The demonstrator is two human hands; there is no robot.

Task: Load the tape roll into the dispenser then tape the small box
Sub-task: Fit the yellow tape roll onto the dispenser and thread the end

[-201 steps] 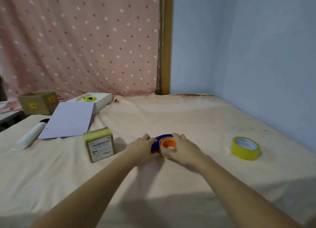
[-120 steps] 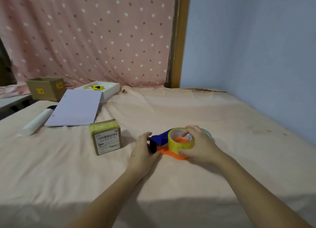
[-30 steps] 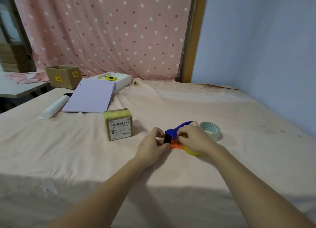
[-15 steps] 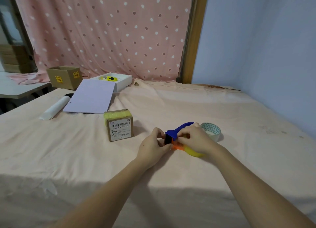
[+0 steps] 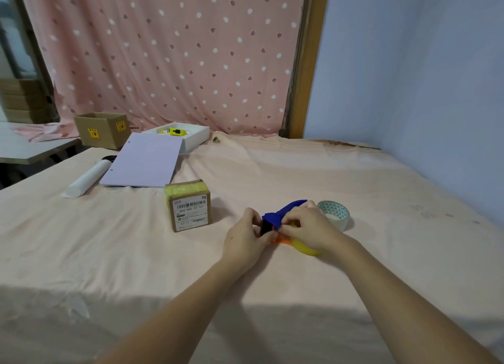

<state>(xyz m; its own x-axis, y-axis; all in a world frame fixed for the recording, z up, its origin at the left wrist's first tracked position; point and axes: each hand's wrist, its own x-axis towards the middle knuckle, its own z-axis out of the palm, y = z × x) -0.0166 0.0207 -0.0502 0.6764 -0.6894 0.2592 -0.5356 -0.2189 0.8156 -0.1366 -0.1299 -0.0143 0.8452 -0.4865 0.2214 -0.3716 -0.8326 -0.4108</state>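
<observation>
A blue and orange tape dispenser (image 5: 282, 215) lies on the peach cloth in the middle of the view. A yellow tape roll (image 5: 305, 248) sits in it, mostly hidden under my right hand (image 5: 308, 228), which grips the roll and the dispenser body. My left hand (image 5: 246, 238) pinches the dispenser's black front end. The small brown box (image 5: 189, 206), with a barcode label and yellow tape on top, stands to the left of my hands, apart from them.
An emptied tape core (image 5: 334, 215) with a teal pattern lies just right of the dispenser. Further back left are a lilac paper pad (image 5: 144, 164), a white paper roll (image 5: 86, 178), a white tray (image 5: 191, 135) and an open cardboard box (image 5: 102, 129). A blue wall (image 5: 422, 90) borders the right.
Compared with a second ago both hands stay on the dispenser with only slight finger shifts. Several seconds ago my right hand set the yellow roll onto the dispenser.
</observation>
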